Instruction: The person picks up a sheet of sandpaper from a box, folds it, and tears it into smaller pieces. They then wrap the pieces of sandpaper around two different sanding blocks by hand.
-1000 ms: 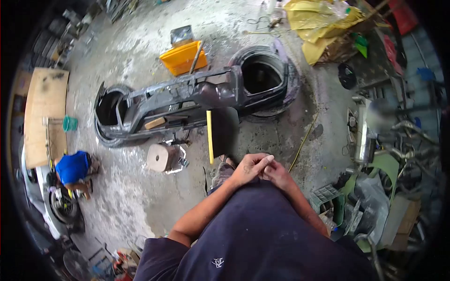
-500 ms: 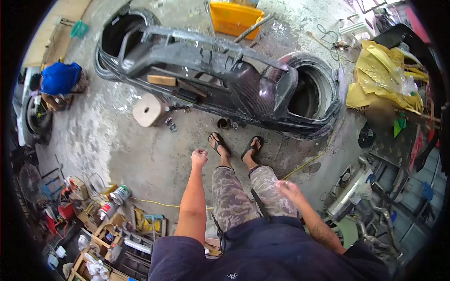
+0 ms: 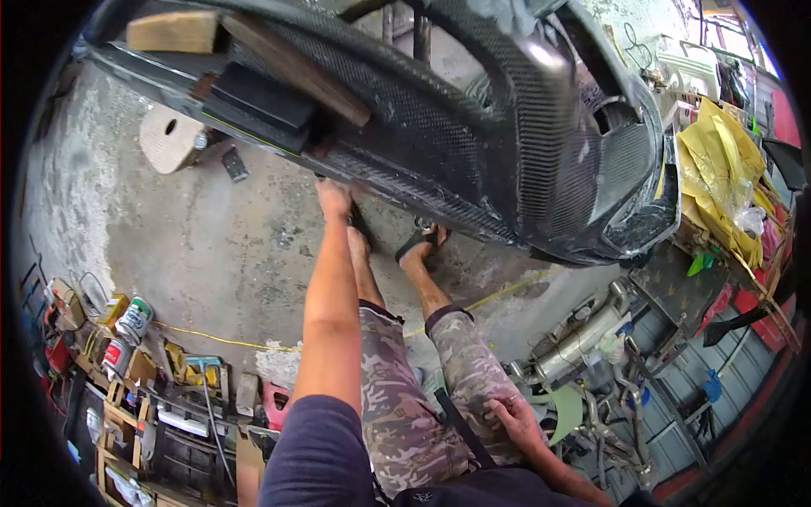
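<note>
A large black carbon-fibre body panel fills the upper part of the view. On it lie a light wooden block, a dark wooden strip and a black block. My left hand reaches to the panel's lower edge, near the black block; its fingertips are hidden under that edge, so what they hold cannot be made out. My right hand hangs by my right thigh in camouflage shorts, fingers apart and empty.
A pale stool stands on the floor at upper left. Cans and boxes crowd the lower left. A metal exhaust part lies at right, below yellow sheeting. A yellow cord crosses the floor.
The panel now appears much closer and larger. My left hand has moved forward to its edge. My right hand has dropped lower beside my thigh.
</note>
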The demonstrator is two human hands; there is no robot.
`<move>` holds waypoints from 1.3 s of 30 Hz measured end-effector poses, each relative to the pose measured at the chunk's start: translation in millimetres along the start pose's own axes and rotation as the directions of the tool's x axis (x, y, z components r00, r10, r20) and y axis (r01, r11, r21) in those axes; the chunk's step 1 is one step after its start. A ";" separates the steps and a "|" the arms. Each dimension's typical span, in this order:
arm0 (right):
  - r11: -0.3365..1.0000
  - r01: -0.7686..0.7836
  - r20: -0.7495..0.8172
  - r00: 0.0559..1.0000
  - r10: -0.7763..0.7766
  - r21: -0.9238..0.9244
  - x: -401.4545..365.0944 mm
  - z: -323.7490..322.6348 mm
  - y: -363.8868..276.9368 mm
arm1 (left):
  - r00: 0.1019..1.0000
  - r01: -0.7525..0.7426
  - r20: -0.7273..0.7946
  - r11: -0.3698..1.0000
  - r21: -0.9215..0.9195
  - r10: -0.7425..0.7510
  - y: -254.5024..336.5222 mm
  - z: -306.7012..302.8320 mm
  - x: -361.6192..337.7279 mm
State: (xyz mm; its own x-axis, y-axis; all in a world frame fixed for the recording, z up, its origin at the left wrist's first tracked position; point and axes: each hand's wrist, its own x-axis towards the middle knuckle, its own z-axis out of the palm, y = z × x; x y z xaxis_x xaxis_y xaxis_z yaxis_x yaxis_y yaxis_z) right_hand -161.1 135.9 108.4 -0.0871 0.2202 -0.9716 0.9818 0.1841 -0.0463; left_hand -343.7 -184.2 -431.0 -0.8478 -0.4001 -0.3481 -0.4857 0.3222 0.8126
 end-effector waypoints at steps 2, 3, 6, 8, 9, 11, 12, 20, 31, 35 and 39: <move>0.999 -0.003 0.004 1.000 0.004 -0.037 -3.9 -2.0 -2.4 | 0.999 -0.026 0.050 0.988 0.152 0.019 7.4 -4.5 1.9; 1.000 0.000 0.020 1.000 0.000 -0.021 -5.8 -0.6 -6.2 | 0.994 -0.095 0.088 0.946 0.310 0.071 12.5 -18.4 1.2; 0.993 0.039 0.004 0.999 -0.039 -0.113 -8.1 5.5 -21.3 | 1.000 0.000 -0.026 0.935 0.355 0.010 64.5 -61.6 -27.2; 0.995 0.094 0.010 0.996 -0.094 -0.026 -12.9 10.8 -31.7 | 0.997 0.083 -0.032 0.941 0.329 -0.077 95.4 -105.9 -51.5; 0.988 0.151 -0.004 0.988 -0.151 -0.039 -13.4 10.8 -35.5 | 1.000 0.006 -0.017 0.957 0.290 -0.001 116.3 -131.8 -63.7; 0.966 0.254 -0.005 0.967 -0.255 -0.036 -12.0 9.6 -48.3 | 0.996 0.073 0.034 0.980 0.184 -0.080 153.8 -183.4 -83.1; 0.947 0.309 0.009 0.951 -0.310 -0.089 -12.8 7.3 -55.6 | 0.981 0.174 0.067 0.978 0.113 -0.183 156.6 -204.4 -90.4; 0.676 0.734 0.258 0.668 -0.698 -0.069 -34.0 0.2 -159.5 | 0.933 0.233 0.315 0.961 -0.150 -0.177 429.7 -345.6 -171.7; 0.917 0.348 0.708 0.597 -0.377 0.195 -58.4 -113.1 -290.0 | 0.973 0.150 0.227 0.884 -0.444 -0.051 614.1 -285.5 -303.1; 0.943 0.254 0.861 0.407 -0.305 0.214 -73.0 -119.1 -285.3 | 0.999 -0.020 -0.041 0.732 -0.681 -0.011 615.6 -271.2 -334.4; 0.935 0.354 0.954 0.274 -0.126 0.022 -69.1 -96.0 -284.0 | 0.977 -0.126 -0.185 0.421 -0.898 -0.103 572.2 -273.5 -353.5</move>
State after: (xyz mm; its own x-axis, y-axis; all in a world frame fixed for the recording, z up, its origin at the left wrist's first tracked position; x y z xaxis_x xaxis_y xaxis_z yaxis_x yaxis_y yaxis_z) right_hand -450.1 160.3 211.0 0.0135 -0.8764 -0.4814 0.8909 0.2291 -0.3923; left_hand -263.7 -93.0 284.9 -0.7392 -0.5830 -0.3372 0.0937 -0.5848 0.8058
